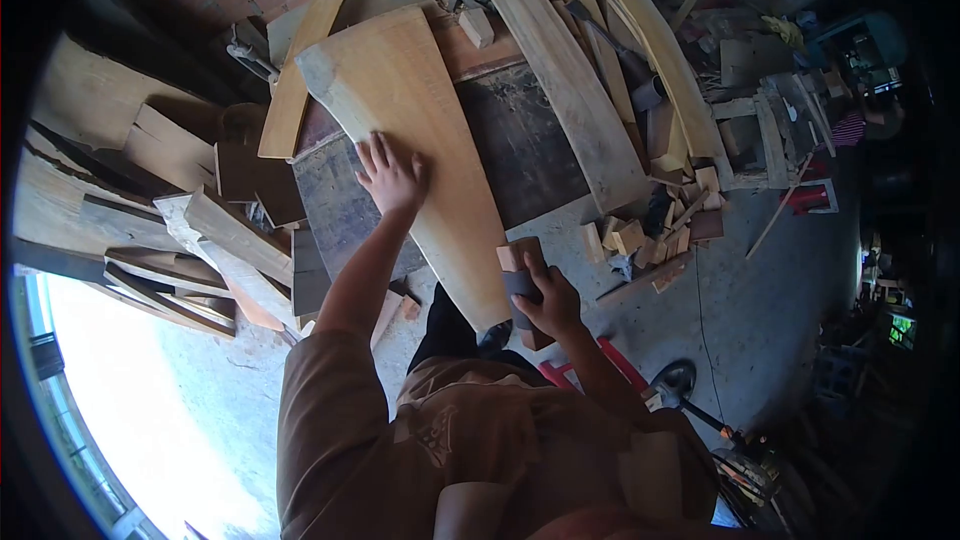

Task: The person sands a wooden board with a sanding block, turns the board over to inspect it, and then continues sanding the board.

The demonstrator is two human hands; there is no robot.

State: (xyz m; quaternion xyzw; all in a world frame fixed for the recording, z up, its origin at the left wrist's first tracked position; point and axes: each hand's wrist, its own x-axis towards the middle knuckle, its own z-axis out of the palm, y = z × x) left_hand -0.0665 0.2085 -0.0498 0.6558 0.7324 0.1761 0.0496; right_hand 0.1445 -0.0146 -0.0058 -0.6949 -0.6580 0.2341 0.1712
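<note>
A wide, pale wooden board lies across the dark workbench, its near end reaching toward my body. My left hand rests flat on the board near its left edge, fingers spread. At the board's near right edge, my right hand is wrapped round a sanding block, a wooden block with a dark grey strip round its middle. Fingers and thumb cover part of the block.
A long greyish plank lies to the right, with curved boards beyond it. Small offcuts are heaped at the bench's right. Boards are stacked at left. A red stool stands near my right arm.
</note>
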